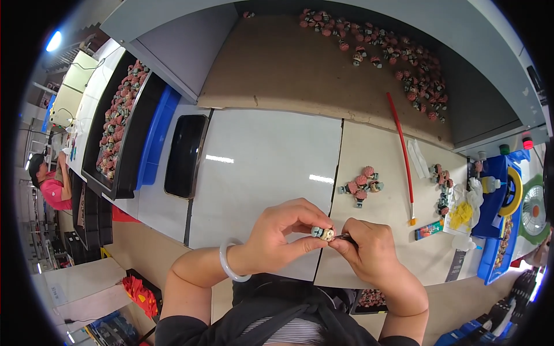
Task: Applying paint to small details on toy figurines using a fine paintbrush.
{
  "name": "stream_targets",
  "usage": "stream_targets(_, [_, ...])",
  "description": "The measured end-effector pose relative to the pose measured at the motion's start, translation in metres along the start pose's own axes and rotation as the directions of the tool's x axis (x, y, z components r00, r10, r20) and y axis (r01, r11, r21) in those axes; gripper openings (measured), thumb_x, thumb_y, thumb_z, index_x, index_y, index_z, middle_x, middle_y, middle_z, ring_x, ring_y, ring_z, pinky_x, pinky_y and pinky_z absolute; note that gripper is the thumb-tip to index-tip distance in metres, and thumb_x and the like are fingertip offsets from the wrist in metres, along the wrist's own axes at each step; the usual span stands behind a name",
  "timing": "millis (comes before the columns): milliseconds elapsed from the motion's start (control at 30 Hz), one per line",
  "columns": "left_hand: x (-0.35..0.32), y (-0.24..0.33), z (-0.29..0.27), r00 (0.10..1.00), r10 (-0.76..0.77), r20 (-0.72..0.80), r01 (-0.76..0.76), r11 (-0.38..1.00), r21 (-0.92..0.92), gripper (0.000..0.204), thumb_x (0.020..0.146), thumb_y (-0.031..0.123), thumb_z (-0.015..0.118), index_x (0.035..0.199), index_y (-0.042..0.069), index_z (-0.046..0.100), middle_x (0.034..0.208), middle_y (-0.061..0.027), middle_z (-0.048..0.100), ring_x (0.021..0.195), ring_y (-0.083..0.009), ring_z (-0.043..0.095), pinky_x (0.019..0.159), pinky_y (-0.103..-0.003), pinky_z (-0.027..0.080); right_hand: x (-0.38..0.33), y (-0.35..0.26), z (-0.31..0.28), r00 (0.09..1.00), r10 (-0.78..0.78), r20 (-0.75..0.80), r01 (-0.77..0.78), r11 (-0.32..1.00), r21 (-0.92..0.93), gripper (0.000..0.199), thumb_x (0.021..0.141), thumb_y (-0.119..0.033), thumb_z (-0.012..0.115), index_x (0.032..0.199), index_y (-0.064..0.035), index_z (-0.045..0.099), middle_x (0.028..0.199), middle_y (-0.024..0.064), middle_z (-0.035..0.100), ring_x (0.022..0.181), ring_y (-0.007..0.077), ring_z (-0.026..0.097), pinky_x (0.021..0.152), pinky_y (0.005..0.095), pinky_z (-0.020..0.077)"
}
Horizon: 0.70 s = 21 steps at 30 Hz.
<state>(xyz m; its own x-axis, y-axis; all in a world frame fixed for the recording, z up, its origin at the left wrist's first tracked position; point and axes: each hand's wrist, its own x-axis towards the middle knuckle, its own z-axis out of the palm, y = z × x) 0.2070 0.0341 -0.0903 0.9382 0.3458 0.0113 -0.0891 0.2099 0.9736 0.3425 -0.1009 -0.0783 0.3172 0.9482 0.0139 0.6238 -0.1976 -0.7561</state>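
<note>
Two bare hands meet at the near side of the workbench (262, 150) in the head view, our left hand (280, 236) pinching a small figurine (323, 233) between thumb and fingers, our right hand (372, 248) gripping a thin dark tool (347, 237) close against its pale end. Beyond the right fingers lies a loose cluster of pink-topped figurines (362, 183); farther ahead, more are strewn through the grey booth (179, 52), and well left of the fingers a black tray (124, 187) is heaped with others. We judge the single pinched piece to be mid-work, not yet set down; which of the rest are finished or waiting, we cannot tell.
</note>
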Motion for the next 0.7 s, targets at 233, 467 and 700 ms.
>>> stream_targets(233, [0.0011, 0.0005, -0.0024, 0.996, -0.057, 0.066, 0.061, 0.996, -0.061, 0.024, 0.073, -0.008, 0.062, 0.096, -0.001, 0.057, 0.096, -0.0130, 0.055, 0.089, -0.0203, 0.059, 0.079, -0.030, 0.050, 0.0014, 0.0024, -0.0036, 0.978, 0.047, 0.201, -0.083, 0.982, 0.171, 0.032, 0.077, -0.029, 0.064, 0.068, -0.0003, 0.053, 0.055, 0.0132, 0.051, 0.049, 0.0309, 0.049, 0.046, 0.0333, 0.0395])
stream_targets(467, [-0.0010, -0.0012, -0.0009, 1.000, -0.017, 0.013, 0.017, 0.999, -0.029, 0.025, 0.072, -0.010, 0.063, 0.095, -0.002, 0.057, 0.095, -0.0129, 0.054, 0.089, -0.0205, 0.059, 0.079, -0.030, 0.051, -0.0007, 0.0027, 0.0025, 0.995, -0.053, -0.081, 0.052, 0.998, -0.019, 0.037, 0.072, -0.033, 0.067, 0.064, -0.0023, 0.048, 0.051, 0.0098, 0.046, 0.043, 0.0266, 0.045, 0.041, 0.0314, 0.0361])
stream_targets(700, [-0.0009, 0.0009, -0.0012, 1.000, -0.002, 0.012, 0.002, 1.000, 0.008, 0.025, 0.071, -0.011, 0.063, 0.094, -0.002, 0.057, 0.094, -0.0132, 0.054, 0.088, -0.0210, 0.059, 0.079, -0.031, 0.051, -0.0009, 0.0046, 0.0046, 0.994, -0.079, -0.074, 0.077, 0.996, -0.038, 0.036, 0.073, -0.033, 0.066, 0.064, -0.0053, 0.046, 0.050, 0.0073, 0.044, 0.044, 0.0263, 0.046, 0.039, 0.0333, 0.0357])
